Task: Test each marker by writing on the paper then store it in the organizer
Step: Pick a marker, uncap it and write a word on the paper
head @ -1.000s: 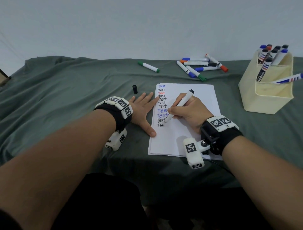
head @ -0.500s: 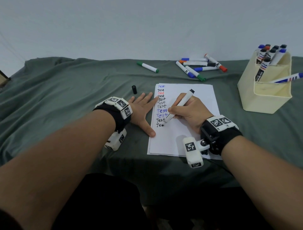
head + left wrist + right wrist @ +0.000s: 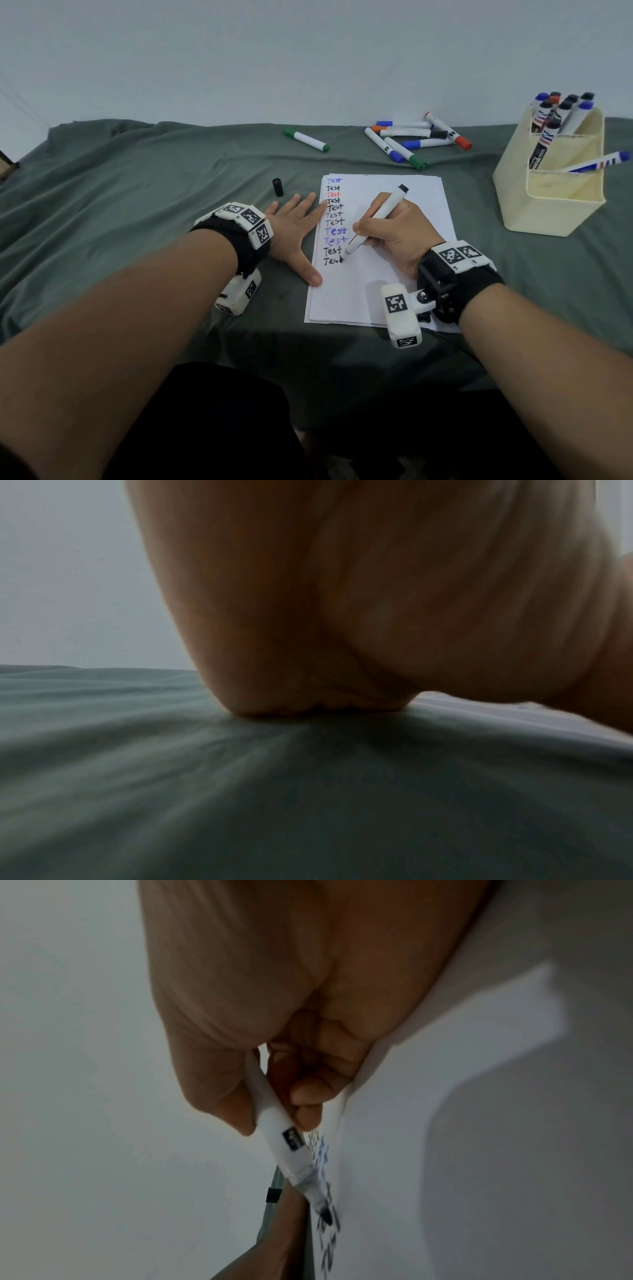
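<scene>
The right hand [image 3: 394, 236] pinched a marker [image 3: 376, 219], tip on the paper [image 3: 404, 291]; the left hand [image 3: 294, 233] lay spread flat beside it.

Both arms are bare, with no sleeves. The left hand [image 3: 291, 229] and the right hand [image 3: 394, 229] wear no gloves and no rings.

Each wrist has a wide black band [image 3: 246, 246] round it. On top of each band sit white blocks [image 3: 248, 219] with black and white square patterns, like little mazes. The right wrist has the same kind of blocks [image 3: 459, 255].

A small white box [image 3: 238, 296] hangs under the left wrist. It has a square pattern on its side too. Another white box [image 3: 400, 313] sticks out from the right wrist on a black holder [image 3: 433, 291] with a shiny screw. A thin black cable [image 3: 455, 344] runs from it.

The lap is covered in black cloth [image 3: 212, 421].
</scene>
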Tool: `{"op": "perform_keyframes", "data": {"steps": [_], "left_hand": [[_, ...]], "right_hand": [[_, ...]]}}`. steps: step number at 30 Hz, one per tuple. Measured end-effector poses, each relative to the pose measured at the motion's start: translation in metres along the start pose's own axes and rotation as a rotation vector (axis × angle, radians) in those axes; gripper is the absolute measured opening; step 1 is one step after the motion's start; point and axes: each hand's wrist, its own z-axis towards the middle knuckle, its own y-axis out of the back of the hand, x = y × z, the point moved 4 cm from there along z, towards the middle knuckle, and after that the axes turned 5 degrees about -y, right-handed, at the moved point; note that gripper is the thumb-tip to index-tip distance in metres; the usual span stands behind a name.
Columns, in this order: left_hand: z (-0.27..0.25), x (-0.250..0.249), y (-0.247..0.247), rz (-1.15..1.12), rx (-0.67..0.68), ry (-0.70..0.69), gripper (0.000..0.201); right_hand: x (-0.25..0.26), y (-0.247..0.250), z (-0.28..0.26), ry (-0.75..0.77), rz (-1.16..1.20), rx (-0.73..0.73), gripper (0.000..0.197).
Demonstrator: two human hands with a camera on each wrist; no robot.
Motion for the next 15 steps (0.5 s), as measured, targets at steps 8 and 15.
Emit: {"op": "perform_keyframes", "data": {"steps": [8,15], "left_hand": [[0.0008,0.0013,-0.0010,0.004,-0.009,0.002,0.160],[0.0010,0.0023,-0.0019,0.009,-0.019,-0.007,0.162]], "right_hand": [[-0.0051,0.0026,0.0039,0.007,-0.031,-0.041,0.017],[-0.0073,0.0094,0.0054,-0.037,0.390,-0.052,0.019]]}}
